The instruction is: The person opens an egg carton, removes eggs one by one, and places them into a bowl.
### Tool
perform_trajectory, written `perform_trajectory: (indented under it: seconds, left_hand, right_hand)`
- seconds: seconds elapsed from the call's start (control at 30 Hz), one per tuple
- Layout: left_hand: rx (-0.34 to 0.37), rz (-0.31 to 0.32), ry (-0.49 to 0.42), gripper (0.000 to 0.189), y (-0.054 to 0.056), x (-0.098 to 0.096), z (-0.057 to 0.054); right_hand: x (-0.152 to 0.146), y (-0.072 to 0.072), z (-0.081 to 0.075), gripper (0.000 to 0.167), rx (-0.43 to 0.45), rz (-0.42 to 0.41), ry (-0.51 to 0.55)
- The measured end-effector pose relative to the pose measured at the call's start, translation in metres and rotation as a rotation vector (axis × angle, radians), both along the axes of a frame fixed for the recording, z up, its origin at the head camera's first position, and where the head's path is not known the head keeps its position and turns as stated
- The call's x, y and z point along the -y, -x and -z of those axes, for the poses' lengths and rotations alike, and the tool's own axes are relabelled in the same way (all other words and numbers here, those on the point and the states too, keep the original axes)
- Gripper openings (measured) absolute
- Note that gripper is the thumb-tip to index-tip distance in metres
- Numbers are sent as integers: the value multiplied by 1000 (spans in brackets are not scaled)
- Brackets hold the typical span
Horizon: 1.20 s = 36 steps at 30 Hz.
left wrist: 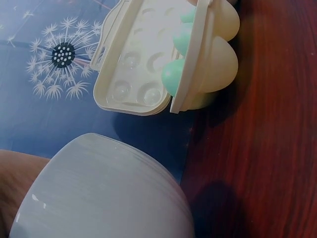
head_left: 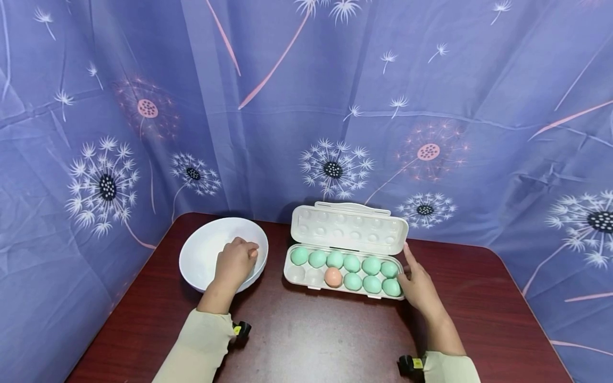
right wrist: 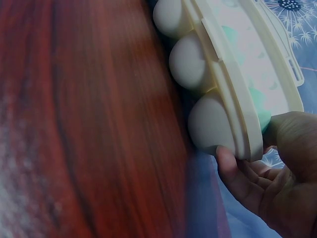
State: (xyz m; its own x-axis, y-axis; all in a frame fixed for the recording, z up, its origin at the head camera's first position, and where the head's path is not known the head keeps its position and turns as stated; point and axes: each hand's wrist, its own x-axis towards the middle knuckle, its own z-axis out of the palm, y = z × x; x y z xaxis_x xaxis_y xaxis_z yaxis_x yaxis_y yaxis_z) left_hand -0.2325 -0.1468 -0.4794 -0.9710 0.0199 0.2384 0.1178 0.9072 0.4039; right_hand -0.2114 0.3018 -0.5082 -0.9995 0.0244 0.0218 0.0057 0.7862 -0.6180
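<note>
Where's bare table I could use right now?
Widest: the table between the sleeves, in front of the egg carton. Another patch lies right of the right hand. A narrow strip separates carton and white bowl. Crowded: behind the carton, near the curtain; the bowl, under the left hand.

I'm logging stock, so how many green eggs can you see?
9 green eggs: six across the back row of the carton, three at the front row's right end. The left hand may hide more.

In my left hand [head_left: 233,264] I pinch an orange-brown egg [head_left: 253,254] over a round white bowl [head_left: 201,255]; a long white plastic carton [head_left: 296,274], lid [head_left: 349,230] raised, holds nine mint-green eggs [head_left: 353,281], one peach-coloured egg [head_left: 333,277].
</note>
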Motion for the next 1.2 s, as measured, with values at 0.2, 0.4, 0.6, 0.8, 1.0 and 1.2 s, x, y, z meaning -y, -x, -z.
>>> perform_trajectory:
  seconds: [0.2, 0.4, 0.6, 0.8, 1.0, 1.2]
  left_hand:
    - [39, -20, 18, 25, -1, -1, 1]
    - [57, -24, 24, 26, -1, -1, 1]
    - [97, -14, 40, 26, -2, -1, 1]
    - [121, -19, 37, 27, -1, -1, 1]
    - [127, -17, 40, 30, -2, -1, -2]
    - [113, -25, 18, 34, -3, -1, -7]
  right_hand:
    - [0, 0, 0, 84, -2, -1, 1]
    - [0, -1, 0, 84, -6, 2, 10]
    - [-2, -1, 2, 84, -1, 1, 14]
    - [-1, -1, 3, 84, 2, 1, 12]
    - [-1, 0, 2, 83, -1, -1, 1]
    - [-1, 1, 2, 84, -4, -2, -2]
